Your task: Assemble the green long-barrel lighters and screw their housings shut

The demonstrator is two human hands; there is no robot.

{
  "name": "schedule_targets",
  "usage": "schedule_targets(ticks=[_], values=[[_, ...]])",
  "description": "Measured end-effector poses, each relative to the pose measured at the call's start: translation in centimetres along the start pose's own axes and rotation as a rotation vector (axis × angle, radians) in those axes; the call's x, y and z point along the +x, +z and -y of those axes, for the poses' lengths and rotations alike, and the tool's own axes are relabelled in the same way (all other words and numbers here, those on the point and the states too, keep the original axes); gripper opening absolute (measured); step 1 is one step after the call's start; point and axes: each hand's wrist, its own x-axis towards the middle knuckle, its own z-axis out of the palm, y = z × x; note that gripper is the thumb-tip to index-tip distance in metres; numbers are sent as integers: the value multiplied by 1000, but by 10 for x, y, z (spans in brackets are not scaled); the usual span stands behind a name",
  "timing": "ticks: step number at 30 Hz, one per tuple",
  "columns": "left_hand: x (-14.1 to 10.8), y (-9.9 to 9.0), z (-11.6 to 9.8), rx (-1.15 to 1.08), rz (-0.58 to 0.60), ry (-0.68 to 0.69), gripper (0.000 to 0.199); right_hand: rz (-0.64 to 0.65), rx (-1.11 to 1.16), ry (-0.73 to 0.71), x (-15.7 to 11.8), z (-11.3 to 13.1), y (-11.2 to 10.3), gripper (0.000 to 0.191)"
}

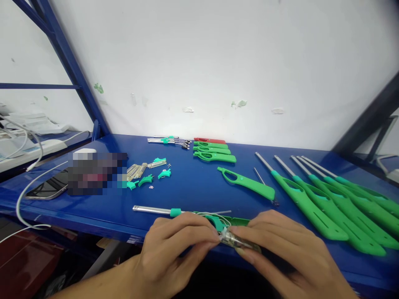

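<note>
Near the table's front edge, my right hand [285, 249] grips a clear, yellowish lighter fuel tank [245, 243] between thumb and fingers. My left hand [181, 245] is closed in a pinch at the tank's white valve end [223, 233], by a thin pale tube. Just behind my hands lies an opened lighter body, its green half shell [241, 221] partly hidden by my fingers. A silver metal barrel [152, 209] with a teal collar [176, 212] extends from it to the left. A teal trigger [216, 223] shows between my hands.
Several assembled green lighters [311, 203] lie on the right. One green shell half [249, 182] rests mid-table, with stacked shells [215, 157] behind. Spare barrels [165, 141], fuel tanks [136, 171] and teal triggers [146, 179] are farther left, beside a phone [50, 185] and white cable [20, 207].
</note>
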Motion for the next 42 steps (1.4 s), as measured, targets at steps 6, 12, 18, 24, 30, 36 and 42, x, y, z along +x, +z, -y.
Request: schedule_targets(ticks=[6, 12, 18, 24, 30, 36, 42], values=[[0, -2, 0, 22, -1, -18, 13, 8, 16, -21, 1, 0, 0, 16], [-4, -2, 3, 109, -1, 39, 14, 2, 39, -47, 1, 0, 1, 16], [-2, 0, 2, 165, 6, 51, 14, 8, 32, -50, 2, 1, -1, 17], [-1, 0, 1, 203, 14, 80, 14, 10, 44, -56, 2, 1, 0, 16], [-4, 1, 1, 222, -12, 90, 11, 22, 9, -62, -4, -1, 3, 16], [-1, 1, 1, 220, -13, 107, 16, 61, -34, -22, -4, 3, 3, 17], [-2, 5, 2, 218, -45, 121, 19, 18, -80, -88, 6, 8, 1, 24]])
